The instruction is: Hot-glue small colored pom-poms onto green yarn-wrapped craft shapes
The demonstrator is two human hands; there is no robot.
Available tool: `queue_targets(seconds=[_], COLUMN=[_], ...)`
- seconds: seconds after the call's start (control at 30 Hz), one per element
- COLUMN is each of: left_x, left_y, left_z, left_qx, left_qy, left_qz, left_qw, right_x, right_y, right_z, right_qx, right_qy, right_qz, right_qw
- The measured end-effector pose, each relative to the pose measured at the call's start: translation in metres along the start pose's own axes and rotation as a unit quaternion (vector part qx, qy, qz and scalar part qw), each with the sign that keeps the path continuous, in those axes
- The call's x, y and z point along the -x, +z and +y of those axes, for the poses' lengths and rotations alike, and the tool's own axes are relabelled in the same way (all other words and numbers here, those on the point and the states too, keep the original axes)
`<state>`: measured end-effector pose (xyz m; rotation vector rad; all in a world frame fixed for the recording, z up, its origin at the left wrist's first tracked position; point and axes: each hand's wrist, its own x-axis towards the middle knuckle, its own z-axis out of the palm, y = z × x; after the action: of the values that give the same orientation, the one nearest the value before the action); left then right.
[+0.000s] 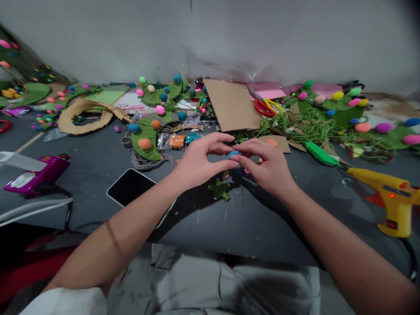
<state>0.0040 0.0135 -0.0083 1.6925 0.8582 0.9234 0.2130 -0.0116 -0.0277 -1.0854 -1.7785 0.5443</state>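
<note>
Both hands, left (201, 159) and right (271, 164), pinch the blue piece (234, 154) above the table (197, 227). The star (219, 190) lies nearer, phone (133, 187) left, glue gun (390, 192) right; cardboard (231, 105) and scissors (264, 108) lie beyond.

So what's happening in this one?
The person's left hand and right hand meet over the dark table, fingertips on a small blue piece. A green star lies just below the hands, and a phone lies partly under the left forearm. Scissors and yarn lie farther back, and a yellow glue gun is off to the right.
</note>
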Motion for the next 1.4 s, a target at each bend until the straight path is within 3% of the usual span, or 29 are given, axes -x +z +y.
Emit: queue_targets(seconds=[0.13,0.3,0.4,0.57,0.67,0.87,1.1,1.2,1.4], left_x=[-0.001,-0.002,-0.001,0.000,-0.001,-0.002,-0.001,-0.002,-0.003], left_y=[-0.001,-0.006,-0.005,-0.001,-0.003,-0.006,0.002,0.003,-0.002], left_z=[0.001,0.001,0.000,0.000,0.001,0.000,-0.004,-0.004,0.000], left_qx=[-0.019,0.008,0.014,0.030,0.018,0.007,0.032,0.032,0.032], left_qy=[-0.006,-0.005,-0.011,-0.010,-0.027,-0.012,-0.001,-0.027,-0.011], left_qz=[0.016,0.029,0.012,-0.019,-0.005,0.026,-0.009,0.020,0.059], left_qw=[1.000,1.000,1.000,0.999,0.999,1.000,0.999,0.999,0.998], right_x=[0.000,-0.006,-0.006,0.000,0.000,-0.006,-0.002,-0.002,-0.007], right_y=[0.000,-0.015,-0.016,0.001,0.002,-0.017,0.000,0.003,-0.017], right_z=[-0.001,0.008,0.009,0.000,-0.001,0.008,0.001,-0.003,0.006], right_qx=[0.027,-0.001,-0.025,-0.012,0.008,-0.013,-0.031,-0.015,0.001], right_qy=[-0.010,0.057,0.063,0.003,-0.004,0.070,0.010,0.002,0.073], right_qz=[0.026,0.106,0.069,-0.022,0.000,0.107,0.005,0.031,0.128], right_qw=[0.999,0.993,0.995,1.000,1.000,0.992,0.999,0.999,0.989])
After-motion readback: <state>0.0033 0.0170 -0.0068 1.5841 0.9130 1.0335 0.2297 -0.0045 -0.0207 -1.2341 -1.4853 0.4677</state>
